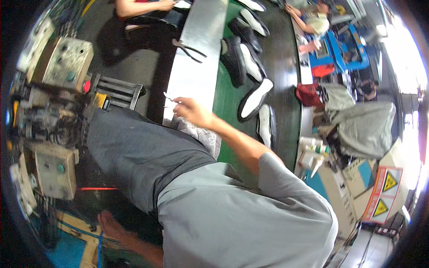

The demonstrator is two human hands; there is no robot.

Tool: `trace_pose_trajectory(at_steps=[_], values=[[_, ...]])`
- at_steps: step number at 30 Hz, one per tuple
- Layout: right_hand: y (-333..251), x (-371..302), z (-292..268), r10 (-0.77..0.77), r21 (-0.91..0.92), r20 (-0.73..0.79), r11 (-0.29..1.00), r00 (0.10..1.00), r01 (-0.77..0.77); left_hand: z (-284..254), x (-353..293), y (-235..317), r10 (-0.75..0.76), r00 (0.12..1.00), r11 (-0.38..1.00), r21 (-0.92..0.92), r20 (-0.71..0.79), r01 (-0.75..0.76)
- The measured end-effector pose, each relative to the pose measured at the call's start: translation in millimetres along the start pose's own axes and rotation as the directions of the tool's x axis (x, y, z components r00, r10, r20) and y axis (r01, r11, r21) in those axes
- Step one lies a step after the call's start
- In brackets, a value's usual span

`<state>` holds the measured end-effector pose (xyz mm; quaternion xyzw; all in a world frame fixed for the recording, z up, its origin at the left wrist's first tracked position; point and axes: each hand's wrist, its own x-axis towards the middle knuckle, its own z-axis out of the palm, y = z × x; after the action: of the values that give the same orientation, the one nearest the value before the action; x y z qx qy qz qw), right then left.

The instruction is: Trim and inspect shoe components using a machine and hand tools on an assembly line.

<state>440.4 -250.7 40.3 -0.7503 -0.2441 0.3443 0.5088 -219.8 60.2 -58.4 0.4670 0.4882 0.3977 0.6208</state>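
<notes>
My right hand (193,112) is over the white work surface (190,82), its fingers curled at a small, thin, hooked metal piece (168,96). What exactly that piece is, I cannot make out. Just under this wrist lies a crumpled grey cloth (203,135) with a white pattern. My left hand (115,228) is at the lower left, near a blue and tan machine part, and smeared by motion. Farther up the surface rests a pair of pliers (190,50), with no hand on it.
Several black shoes with white soles or insides (256,99) lie along the green and dark conveyor belt (281,67). Machine control boxes (67,62) with buttons stand at the left. Two co-workers sit or stand farther up. A grey cover (364,129) drapes equipment at the right.
</notes>
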Motion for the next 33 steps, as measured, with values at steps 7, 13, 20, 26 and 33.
trace_pose_trajectory(at_steps=[7,13,20,26,33], values=[[140,-218,-205,0.199,-0.22,-0.826,0.748,0.528,-0.626,325,23,74,-0.124,0.97,0.991,-0.013,0.21,0.13],[217,-333,-237,0.442,-0.09,-0.826,0.508,0.349,-0.857,366,38,97,-0.114,0.944,0.983,0.17,0.31,0.063],[250,-313,-240,0.477,0.151,-0.775,0.777,0.415,-0.611,422,34,89,-0.174,0.871,0.968,0.244,0.459,0.065],[215,-283,-170,0.635,0.696,-0.709,0.699,0.308,0.161,518,-20,74,-0.259,0.713,0.961,0.249,0.652,0.122],[58,-184,-116,0.336,0.648,-0.645,0.717,0.687,0.258,614,-107,63,-0.248,0.171,0.967,0.232,0.954,0.109]])
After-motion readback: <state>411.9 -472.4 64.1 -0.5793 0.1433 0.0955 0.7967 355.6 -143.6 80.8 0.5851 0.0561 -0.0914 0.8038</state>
